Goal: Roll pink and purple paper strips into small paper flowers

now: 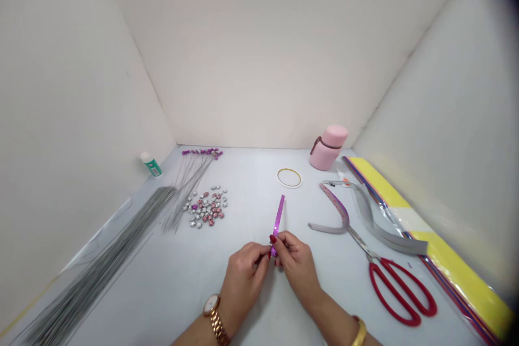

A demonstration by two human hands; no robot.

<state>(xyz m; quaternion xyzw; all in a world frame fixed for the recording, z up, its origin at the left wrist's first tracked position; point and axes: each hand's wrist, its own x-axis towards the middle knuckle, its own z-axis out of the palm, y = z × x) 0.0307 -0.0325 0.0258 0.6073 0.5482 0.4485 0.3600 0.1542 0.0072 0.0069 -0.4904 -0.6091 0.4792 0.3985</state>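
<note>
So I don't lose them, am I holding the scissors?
No, your left hand and right hand pinch the purple strip, while the scissors lie on the table.

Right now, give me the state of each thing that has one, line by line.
Purple strip: held, far end loose
Left hand: pinching the near end
Right hand: pinching further along
Red-handled scissors: lying flat
Pink flask: standing, lid on
Tape roll: lying flat
Small stars: folded, loosely clustered
Grey wires: loosely bundled
Purple-tipped wires: lying fanned out
Long grey strip: curved
Wristwatch: worn, left wrist
</note>
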